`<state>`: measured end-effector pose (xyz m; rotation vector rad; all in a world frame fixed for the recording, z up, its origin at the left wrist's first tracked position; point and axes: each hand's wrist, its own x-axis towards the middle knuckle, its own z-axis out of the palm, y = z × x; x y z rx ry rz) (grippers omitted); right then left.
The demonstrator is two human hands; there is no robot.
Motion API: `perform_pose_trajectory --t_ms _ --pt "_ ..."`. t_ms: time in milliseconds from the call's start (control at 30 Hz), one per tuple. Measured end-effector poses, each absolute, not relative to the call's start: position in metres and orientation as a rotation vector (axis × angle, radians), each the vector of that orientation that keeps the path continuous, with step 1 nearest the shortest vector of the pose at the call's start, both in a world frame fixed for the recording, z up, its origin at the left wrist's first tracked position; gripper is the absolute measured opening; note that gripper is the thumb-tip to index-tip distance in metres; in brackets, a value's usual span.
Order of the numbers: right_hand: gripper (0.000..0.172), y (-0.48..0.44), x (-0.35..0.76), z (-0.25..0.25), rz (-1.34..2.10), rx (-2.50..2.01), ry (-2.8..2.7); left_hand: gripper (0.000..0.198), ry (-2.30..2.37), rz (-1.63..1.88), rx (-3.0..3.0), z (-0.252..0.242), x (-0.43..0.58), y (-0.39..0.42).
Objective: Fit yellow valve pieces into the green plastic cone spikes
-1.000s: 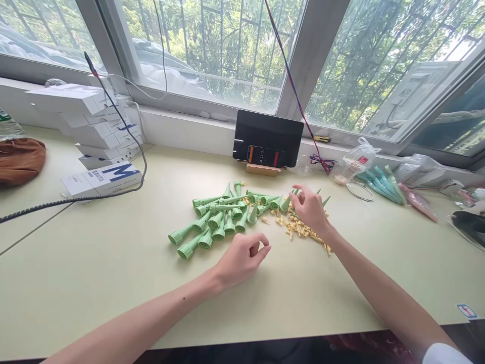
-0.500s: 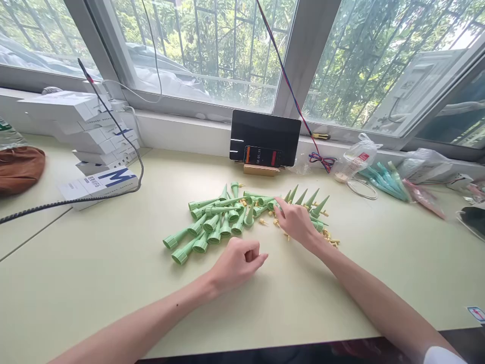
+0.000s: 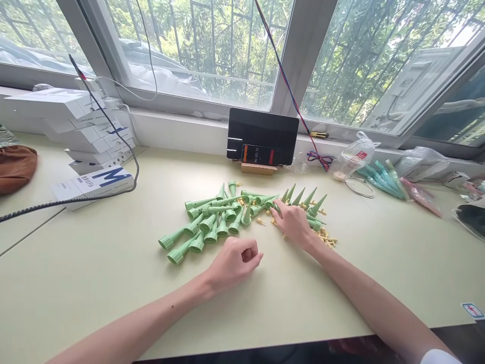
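My left hand (image 3: 235, 260) rests low over the table, its fingers curled in and the thumb lying forward, with nothing visible in it. In front of it lies a pile of hollow green plastic spikes (image 3: 207, 222), mostly on their sides with wide threaded ends toward me. My right hand (image 3: 293, 222) reaches to the pile's right part, index finger and thumb apart at the rim of a lying green spike (image 3: 269, 203). Behind that hand several green spikes (image 3: 313, 197) stand with points up. Small yellow plastic pieces (image 3: 326, 238) lie beside the hand, with one yellow piece (image 3: 260, 221) between the groups.
A phone with a running timer (image 3: 260, 155) leans on a black tablet (image 3: 263, 131) at the back. Stacked white boxes (image 3: 94, 134) and a black cable (image 3: 125, 189) are at left. Plastic bags (image 3: 356, 156) and teal packets (image 3: 382, 179) lie at right, beneath the windows.
The whole view has shifted slightly. Both hands keep nearly the same place and shape, the right one still at the green spikes.
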<state>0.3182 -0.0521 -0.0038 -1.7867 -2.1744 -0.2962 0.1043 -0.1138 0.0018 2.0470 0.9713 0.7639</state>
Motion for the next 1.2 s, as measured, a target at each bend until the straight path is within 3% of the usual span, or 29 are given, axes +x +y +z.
perform_pose_trajectory --t_ms 500,1200 --pt "0.019 -0.053 0.317 -0.009 -0.163 -1.747 -2.079 0.028 0.957 0.774 2.063 0.002 0.105 -0.114" --pt "0.021 -0.065 0.32 -0.013 -0.104 -1.528 -2.055 0.024 0.99 0.795 2.068 0.005 0.105 -0.113"
